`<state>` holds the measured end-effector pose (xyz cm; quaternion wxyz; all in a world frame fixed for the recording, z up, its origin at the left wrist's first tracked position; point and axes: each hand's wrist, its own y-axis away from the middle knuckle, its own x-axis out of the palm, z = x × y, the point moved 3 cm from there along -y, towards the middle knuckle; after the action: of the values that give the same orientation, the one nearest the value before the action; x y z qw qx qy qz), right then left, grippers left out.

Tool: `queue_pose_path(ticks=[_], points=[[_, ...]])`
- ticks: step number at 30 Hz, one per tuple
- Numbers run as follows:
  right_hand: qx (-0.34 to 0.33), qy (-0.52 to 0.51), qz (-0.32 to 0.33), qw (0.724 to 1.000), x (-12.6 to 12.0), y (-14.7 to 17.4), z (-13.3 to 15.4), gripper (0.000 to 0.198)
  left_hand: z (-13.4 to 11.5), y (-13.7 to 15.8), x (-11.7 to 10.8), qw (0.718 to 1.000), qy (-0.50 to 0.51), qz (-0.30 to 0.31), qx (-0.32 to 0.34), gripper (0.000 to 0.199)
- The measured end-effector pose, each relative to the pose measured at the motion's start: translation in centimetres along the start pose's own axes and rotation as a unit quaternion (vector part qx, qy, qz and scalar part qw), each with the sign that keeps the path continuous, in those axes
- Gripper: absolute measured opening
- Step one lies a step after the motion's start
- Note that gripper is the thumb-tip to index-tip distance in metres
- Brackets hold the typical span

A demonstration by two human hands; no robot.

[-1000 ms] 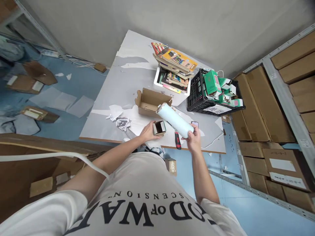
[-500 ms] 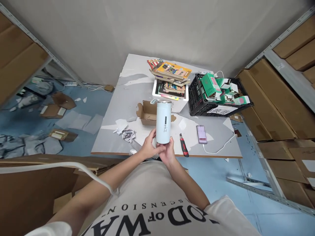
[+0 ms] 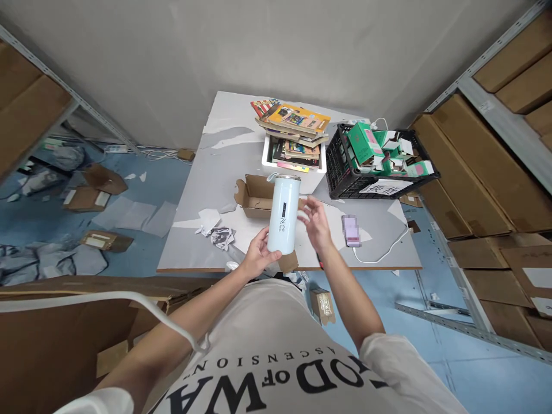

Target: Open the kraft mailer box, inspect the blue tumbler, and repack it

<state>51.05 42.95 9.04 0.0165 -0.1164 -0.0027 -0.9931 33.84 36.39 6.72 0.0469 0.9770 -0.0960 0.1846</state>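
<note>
Standing nearly upright, a pale blue bottle (image 3: 283, 198) is held above the near part of the table (image 3: 187, 201), in front of the person's body. Its form is a plain cylinder with a smooth, slightly shiny surface. Around the top runs a silver-coloured rim, and from the upper left side a small strap (image 3: 271, 177) of similar blue comes out. On the front there is a short black bar, and below it the word "NICE" in thin dark letters, which run along the length of the bottle.

The left hand (image 3: 257, 256) grips the lower end, with the thumb on the front. The right hand (image 3: 317, 224) is open, its fingers loosely bent, just beside the right side of the bottle; whether they touch it, I cannot tell.

Behind the bottle lies an open cardboard box (image 3: 256, 208), partly covered by it. To the left is some crumpled paper (image 3: 222, 237); to the right, a phone (image 3: 351, 230) with a white cable. Farther back stand a white bin (image 3: 311, 181) with books (image 3: 297, 118) and a black plastic crate (image 3: 342, 187) with green boxes (image 3: 364, 144).
</note>
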Motion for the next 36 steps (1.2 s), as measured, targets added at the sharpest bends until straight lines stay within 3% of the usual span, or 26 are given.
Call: queue_pose_path(ticks=[2, 4, 8, 10, 17, 22, 29, 33, 36], points=[[-0.035, -0.026, 0.049, 0.998, -0.5, -2.7, 2.5, 0.068, -0.2, 0.5, 0.6, 0.992, 0.102, 0.042, -0.062, 0.071], [-0.046, -0.045, 0.132, 0.989, -0.5, -4.7, 4.4, 0.064, -0.5, 1.1, 1.2, 0.964, 0.214, 0.088, -0.134, 0.064], [0.014, -0.046, 0.286, 0.957, 0.1, -5.7, 5.3, 0.074, -1.4, 1.7, 1.9, 0.902, 0.351, 0.133, -0.212, 0.064], [0.024, -0.037, 0.284, 0.958, 0.2, -5.9, 5.2, 0.079, -1.4, 1.6, 1.7, 0.898, 0.363, 0.120, -0.219, 0.065], [0.050, 0.035, 0.203, 0.977, 0.4, -7.8, 4.9, 0.058, 0.1, 0.8, -0.2, 0.967, 0.221, -0.043, -0.118, 0.061], [0.068, 0.038, 0.161, 0.984, 0.9, -7.8, 4.3, 0.049, 1.0, 1.1, -0.4, 0.982, 0.128, -0.100, -0.094, 0.062], [0.048, 0.044, 0.172, 0.983, 1.0, -7.6, 3.8, 0.052, 1.0, 1.2, -0.3, 0.981, 0.144, -0.092, -0.096, 0.055], [0.032, -0.038, 0.193, 0.980, 0.9, -7.4, 3.8, 0.063, 0.5, 1.3, -0.1, 0.968, 0.217, -0.047, -0.113, 0.049], [0.038, -0.103, 0.195, 0.975, 1.4, -7.2, 3.8, 0.069, 0.1, 1.4, 0.4, 0.946, 0.278, 0.003, -0.165, 0.053]])
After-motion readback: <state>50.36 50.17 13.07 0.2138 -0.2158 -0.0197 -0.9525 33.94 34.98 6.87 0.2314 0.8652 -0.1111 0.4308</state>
